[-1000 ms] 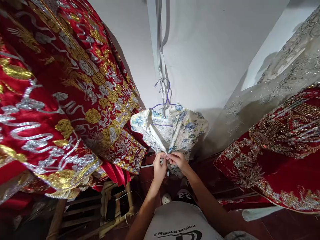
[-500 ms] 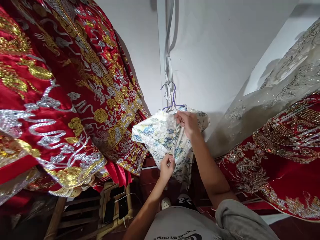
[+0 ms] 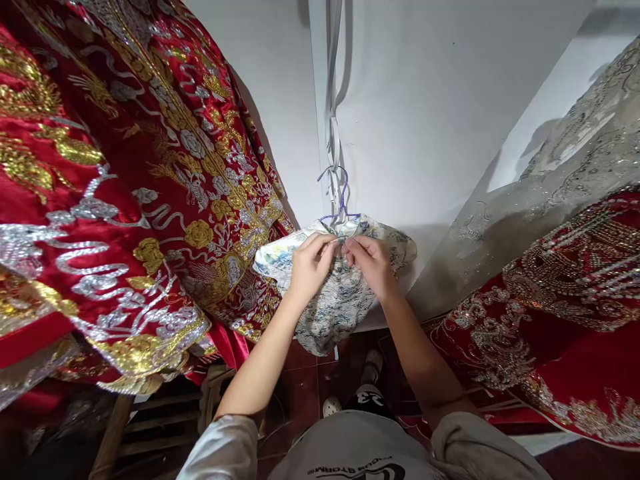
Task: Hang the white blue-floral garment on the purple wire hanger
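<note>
Here's the left hand (image 3: 311,264) and right hand (image 3: 373,265), almost meeting, fingers (image 3: 323,243) of each pinching the shirt (image 3: 333,317) near its top, beneath the purple hanger (image 3: 343,199). A hard tug might drag it off! White wall (image 3: 415,120) behind, red garments (image 3: 200,233) flanking, dark red floor (image 3: 303,393) below.

The grip of the left hand (image 3: 311,264) has risen from low on the front of the shirt (image 3: 333,310) to its neckline (image 3: 345,229), close beside the right hand (image 3: 371,264), which was also low a second ago.
</note>
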Tool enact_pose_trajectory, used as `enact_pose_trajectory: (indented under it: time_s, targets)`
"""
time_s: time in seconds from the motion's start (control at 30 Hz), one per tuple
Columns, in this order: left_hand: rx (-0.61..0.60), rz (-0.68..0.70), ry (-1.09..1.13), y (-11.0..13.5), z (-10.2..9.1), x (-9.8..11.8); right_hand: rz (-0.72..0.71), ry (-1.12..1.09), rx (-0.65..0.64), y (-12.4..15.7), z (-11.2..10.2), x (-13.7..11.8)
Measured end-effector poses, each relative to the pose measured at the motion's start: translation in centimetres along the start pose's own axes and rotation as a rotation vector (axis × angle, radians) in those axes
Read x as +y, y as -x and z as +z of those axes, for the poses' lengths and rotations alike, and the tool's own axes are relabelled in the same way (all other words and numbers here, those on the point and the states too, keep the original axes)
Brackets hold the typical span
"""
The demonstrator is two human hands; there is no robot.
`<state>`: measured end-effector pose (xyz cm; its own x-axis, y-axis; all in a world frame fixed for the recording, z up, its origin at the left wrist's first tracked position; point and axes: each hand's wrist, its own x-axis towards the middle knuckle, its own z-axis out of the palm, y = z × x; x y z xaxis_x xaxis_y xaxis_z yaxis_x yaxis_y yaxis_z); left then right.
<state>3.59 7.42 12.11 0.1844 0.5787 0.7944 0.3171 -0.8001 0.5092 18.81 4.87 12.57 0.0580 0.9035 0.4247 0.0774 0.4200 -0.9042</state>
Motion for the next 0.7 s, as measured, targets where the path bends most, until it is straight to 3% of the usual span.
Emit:
enact_pose_trajectory:
  time_s: [0.1,0.17,0.3,0.37,0.43,0.5,0.57,0.7]
  targets:
    - [0.077,0.071,-0.055,-1.5,-0.1,0.6,0.004,0.039,0.035,-0.1,0.2,2.3]
    - [0.235,0.027,-0.05,-1.6,-1.0,0.2,0.058,0.076,0.037,0.5,0.6,4.5]
    - [0.707,-0.235,0.096,-0.1,-5.2,-3.5,0.224,0.072,0.019,3.4,1.0,8.2]
    - [0.827,-0.458,0.335,1.8,-6.9,-6.1,0.27,0.026,-0.005,5.0,0.9,9.0]
    - [0.843,-0.719,0.61,4.2,-7.3,-8.4,0.292,-0.014,-0.04,6.1,0.7,9.3]
    - [0.811,-0.912,0.775,6.9,-6.1,-10.0,0.313,-0.04,-0.058,6.7,0.3,9.3]
    - [0.779,-1.006,0.804,9.5,-4.0,-10.7,0.334,-0.06,-0.064,7.0,-0.3,9.3]
    - [0.728,-1.04,0.757,12.6,-0.7,-10.3,0.387,-0.018,-0.129,7.6,-2.1,10.1]
